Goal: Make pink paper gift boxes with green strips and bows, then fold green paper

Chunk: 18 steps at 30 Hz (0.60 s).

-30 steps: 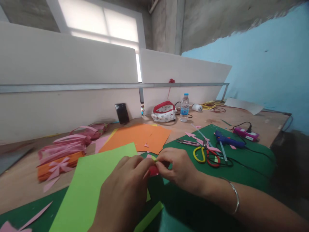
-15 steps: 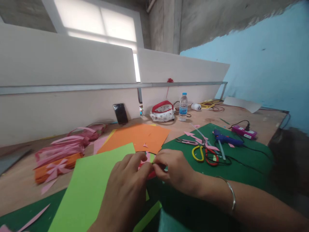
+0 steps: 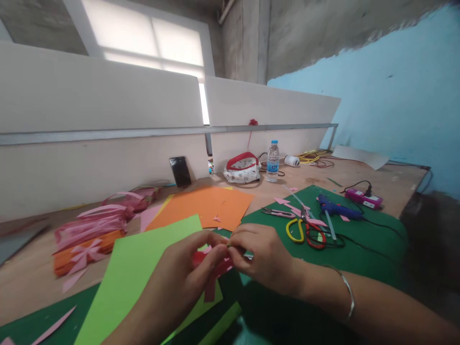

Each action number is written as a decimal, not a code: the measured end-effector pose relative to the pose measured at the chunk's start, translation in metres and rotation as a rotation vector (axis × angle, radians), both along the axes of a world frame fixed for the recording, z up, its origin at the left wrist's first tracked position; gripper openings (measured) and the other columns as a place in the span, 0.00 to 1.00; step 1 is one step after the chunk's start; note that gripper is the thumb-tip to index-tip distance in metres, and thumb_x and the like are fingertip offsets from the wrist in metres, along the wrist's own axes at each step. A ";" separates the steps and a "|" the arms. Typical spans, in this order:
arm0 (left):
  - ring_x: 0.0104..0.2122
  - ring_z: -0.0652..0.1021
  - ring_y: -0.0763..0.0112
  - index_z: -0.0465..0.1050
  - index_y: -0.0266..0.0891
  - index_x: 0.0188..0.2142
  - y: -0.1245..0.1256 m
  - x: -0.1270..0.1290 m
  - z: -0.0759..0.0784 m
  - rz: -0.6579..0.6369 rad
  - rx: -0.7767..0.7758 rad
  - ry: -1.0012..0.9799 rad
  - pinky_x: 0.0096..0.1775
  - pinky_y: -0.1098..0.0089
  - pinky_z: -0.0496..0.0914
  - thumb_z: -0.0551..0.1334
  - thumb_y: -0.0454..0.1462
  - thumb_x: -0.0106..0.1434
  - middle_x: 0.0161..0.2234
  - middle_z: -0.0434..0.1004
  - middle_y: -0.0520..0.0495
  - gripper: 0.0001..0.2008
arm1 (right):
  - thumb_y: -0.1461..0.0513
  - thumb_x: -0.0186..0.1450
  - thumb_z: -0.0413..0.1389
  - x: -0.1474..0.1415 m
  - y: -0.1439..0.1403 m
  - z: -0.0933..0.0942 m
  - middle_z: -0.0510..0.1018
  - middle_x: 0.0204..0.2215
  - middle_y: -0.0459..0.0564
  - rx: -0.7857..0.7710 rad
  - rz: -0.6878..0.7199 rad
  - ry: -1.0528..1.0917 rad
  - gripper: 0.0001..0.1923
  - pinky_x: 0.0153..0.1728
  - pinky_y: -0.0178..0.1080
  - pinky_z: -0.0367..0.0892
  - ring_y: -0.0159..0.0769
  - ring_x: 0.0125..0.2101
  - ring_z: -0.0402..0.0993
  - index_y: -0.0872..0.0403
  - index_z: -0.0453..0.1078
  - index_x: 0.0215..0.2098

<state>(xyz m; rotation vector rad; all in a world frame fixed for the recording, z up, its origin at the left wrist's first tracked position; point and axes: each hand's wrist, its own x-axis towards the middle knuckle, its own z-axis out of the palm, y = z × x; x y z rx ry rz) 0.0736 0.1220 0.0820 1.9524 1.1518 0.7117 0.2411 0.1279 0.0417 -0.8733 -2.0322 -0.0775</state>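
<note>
My left hand [image 3: 179, 282] and my right hand [image 3: 262, 254] meet over the near middle of the table, both pinching a small red paper bow [image 3: 212, 268] with a tail hanging down. The fingertips of both hands close on it from either side. Beneath them lies a light green paper sheet [image 3: 140, 268] on a dark green cutting mat [image 3: 359, 249]. A silver bangle [image 3: 348, 292] sits on my right wrist.
Orange paper [image 3: 212, 203] lies behind the hands. Scissors with yellow and red handles [image 3: 305, 230], a blue glue gun [image 3: 334, 208] and a pink power strip [image 3: 362, 197] lie at right. Pink ribbon bundles [image 3: 97, 220], a phone [image 3: 180, 171], a pouch [image 3: 242, 168] and a water bottle [image 3: 272, 161] stand further back.
My left hand has turned and lifted, so the red bow now shows more fully with its tail hanging. The right hand stays in place.
</note>
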 end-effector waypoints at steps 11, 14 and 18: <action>0.32 0.80 0.58 0.74 0.42 0.33 -0.005 -0.004 0.013 0.077 0.199 0.428 0.33 0.64 0.71 0.53 0.43 0.59 0.27 0.81 0.47 0.13 | 0.66 0.61 0.52 -0.003 -0.002 -0.003 0.77 0.24 0.51 0.027 0.074 0.016 0.07 0.28 0.33 0.67 0.33 0.26 0.71 0.59 0.71 0.27; 0.33 0.80 0.57 0.72 0.42 0.30 -0.010 -0.002 0.010 0.068 0.246 0.530 0.30 0.65 0.70 0.51 0.40 0.58 0.29 0.81 0.45 0.12 | 0.65 0.62 0.50 -0.005 -0.004 -0.005 0.77 0.25 0.52 0.062 0.034 -0.055 0.09 0.30 0.34 0.68 0.34 0.27 0.71 0.58 0.70 0.27; 0.30 0.79 0.61 0.71 0.45 0.30 -0.003 -0.007 -0.008 0.107 0.401 0.394 0.31 0.67 0.69 0.51 0.42 0.58 0.30 0.81 0.48 0.11 | 0.63 0.64 0.45 -0.006 -0.004 -0.004 0.77 0.26 0.53 0.096 -0.025 -0.129 0.13 0.31 0.36 0.69 0.34 0.28 0.71 0.57 0.69 0.27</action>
